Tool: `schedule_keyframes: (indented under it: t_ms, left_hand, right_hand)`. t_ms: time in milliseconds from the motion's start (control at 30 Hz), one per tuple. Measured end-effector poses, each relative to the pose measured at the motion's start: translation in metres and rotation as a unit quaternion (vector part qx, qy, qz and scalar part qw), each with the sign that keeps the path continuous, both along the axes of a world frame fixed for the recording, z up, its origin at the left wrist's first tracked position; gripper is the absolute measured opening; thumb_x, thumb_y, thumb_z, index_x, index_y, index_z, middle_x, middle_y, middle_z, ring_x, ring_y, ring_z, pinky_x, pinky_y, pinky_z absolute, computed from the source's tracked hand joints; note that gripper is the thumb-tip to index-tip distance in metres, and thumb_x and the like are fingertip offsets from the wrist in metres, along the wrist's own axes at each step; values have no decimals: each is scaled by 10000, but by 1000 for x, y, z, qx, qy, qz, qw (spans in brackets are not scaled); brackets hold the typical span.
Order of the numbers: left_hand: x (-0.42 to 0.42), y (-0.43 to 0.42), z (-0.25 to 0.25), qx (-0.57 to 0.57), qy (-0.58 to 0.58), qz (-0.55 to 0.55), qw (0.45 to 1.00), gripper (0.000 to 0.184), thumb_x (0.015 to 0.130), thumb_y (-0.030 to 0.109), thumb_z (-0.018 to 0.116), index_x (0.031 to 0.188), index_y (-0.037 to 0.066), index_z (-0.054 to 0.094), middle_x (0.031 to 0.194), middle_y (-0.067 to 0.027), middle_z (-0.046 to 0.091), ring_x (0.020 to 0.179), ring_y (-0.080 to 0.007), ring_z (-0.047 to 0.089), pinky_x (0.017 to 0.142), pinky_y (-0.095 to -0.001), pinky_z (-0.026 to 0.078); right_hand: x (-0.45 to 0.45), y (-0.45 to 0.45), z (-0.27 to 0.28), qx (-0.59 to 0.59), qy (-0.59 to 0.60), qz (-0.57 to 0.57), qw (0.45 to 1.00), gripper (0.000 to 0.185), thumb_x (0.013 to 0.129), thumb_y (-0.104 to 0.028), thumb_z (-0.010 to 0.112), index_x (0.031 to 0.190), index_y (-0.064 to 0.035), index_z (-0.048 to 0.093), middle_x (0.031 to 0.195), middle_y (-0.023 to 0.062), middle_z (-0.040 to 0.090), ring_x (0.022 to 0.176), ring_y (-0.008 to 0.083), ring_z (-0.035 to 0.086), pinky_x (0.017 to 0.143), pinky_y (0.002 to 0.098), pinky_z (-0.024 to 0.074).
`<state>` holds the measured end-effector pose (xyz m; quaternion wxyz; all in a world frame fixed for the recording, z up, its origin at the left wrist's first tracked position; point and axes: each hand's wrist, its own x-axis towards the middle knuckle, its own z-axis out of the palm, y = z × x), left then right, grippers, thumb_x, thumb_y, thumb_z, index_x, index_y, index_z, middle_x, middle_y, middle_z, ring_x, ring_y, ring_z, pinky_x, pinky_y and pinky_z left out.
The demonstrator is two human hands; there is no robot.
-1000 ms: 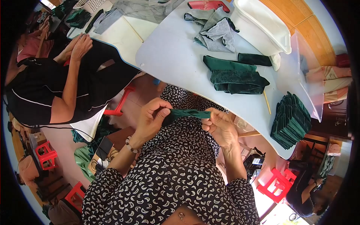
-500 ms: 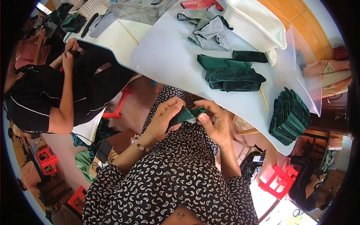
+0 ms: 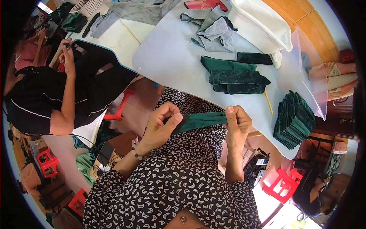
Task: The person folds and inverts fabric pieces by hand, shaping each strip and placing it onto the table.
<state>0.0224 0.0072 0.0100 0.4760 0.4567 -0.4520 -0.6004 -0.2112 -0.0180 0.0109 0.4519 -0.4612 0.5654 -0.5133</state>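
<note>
Head view, and here's the green strip (image 3: 202, 120), out in front of the tabletop (image 3: 164, 65) on the wearer's side, over the patterned dress (image 3: 179, 168). It's up in the air, drawn out sideways between two bare hands. The left hand (image 3: 158, 128) has its thumb and fingers closed around one end, part of that grip tucked out of sight; the right hand (image 3: 238, 124) pinches the other end, thumb uppermost. Neither is spread open.

This looks like light, limp, velvety cloth, I'd say: nothing fragile, not very slippery, but apt to sag, twist or crumple the moment one end goes slack. Best hold? A flat pinch at each end, close to the edges, with just enough pull to keep the middle straight; bunching it in a fist would likely crease it.

Up on the tabletop, folded green pieces (image 3: 238, 82) lie around its middle, a thin stick (image 3: 268, 102) poking out beside them. A neat green stack (image 3: 293, 120) sits towards its right end. Along its far side, there's crumpled grey cloth (image 3: 217, 34) near a white tub (image 3: 251, 34). And left of the tabletop, another person (image 3: 38, 99) in black, hands close together, well apart from the wearer's own.
</note>
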Motion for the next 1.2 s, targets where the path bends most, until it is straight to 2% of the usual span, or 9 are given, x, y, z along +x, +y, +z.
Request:
schedule_keyframes:
  t_ms: [100,167,333,400,433,600,733,1067,1200]
  left_hand:
    - [6,-5,0,35,24,-24,999,179,1006,212,625,942,57,560,844,69,521,761,-9,435,686,-184,365]
    - [10,-6,0,58,44,-48,996,200,998,245,638,972,53,586,870,67,544,794,-8,454,713,-183,374]
    - [13,-13,-3,86,9,-155,984,318,939,307,704,1104,41,646,987,15,650,912,-67,566,850,-224,434]
    - [5,-21,-4,-219,-215,-62,950,407,880,280,748,1187,33,646,1093,-58,692,1010,-169,629,949,-301,460]
    - [1,-22,3,-198,-157,-73,965,404,844,197,760,1190,24,646,1119,-101,693,1039,-234,643,982,-357,465]
    - [-20,-26,3,-140,-85,-118,979,258,844,134,760,1054,7,684,1002,-70,696,916,-164,656,874,-315,508]
    - [-28,-24,-3,-99,-22,-111,989,119,881,68,714,976,4,679,877,-39,648,820,-104,607,791,-260,501]
    - [-28,-35,7,-297,-189,-100,931,124,847,59,740,960,36,695,888,-61,652,838,-176,609,770,-303,480]
    - [-34,-33,2,-315,-204,26,927,103,830,43,739,915,38,680,807,-46,637,780,-138,607,691,-270,474]
  right_hand:
    - [-2,2,5,70,-14,45,996,376,1008,-329,621,796,-20,644,640,-54,545,525,16,438,468,177,339]
    - [-5,1,-2,96,-122,105,982,381,1013,-370,600,881,-18,667,660,-49,573,523,12,460,452,166,348]
    - [-2,3,3,62,-173,132,974,357,1010,-391,595,1002,-43,676,711,-50,603,560,5,482,493,155,373]
    - [2,5,5,54,-169,150,973,358,1012,-395,592,1028,-47,674,735,-50,613,584,2,492,509,154,386]
    - [7,6,6,49,-143,156,976,363,1011,-395,593,1029,-42,674,759,-45,627,607,-2,498,530,154,400]
    - [19,11,12,9,-129,200,971,325,1034,-323,563,1109,-16,636,923,6,681,757,25,563,623,178,459]
    - [8,14,9,8,-152,236,960,252,999,-120,605,1215,-3,552,989,55,693,834,67,608,710,198,472]
    - [-2,12,3,54,-62,230,970,125,973,-91,631,1039,15,640,877,27,677,779,69,605,707,231,494]
    - [1,15,-2,125,-161,184,962,83,952,-56,655,1021,-10,653,861,-18,640,751,48,562,671,208,458]
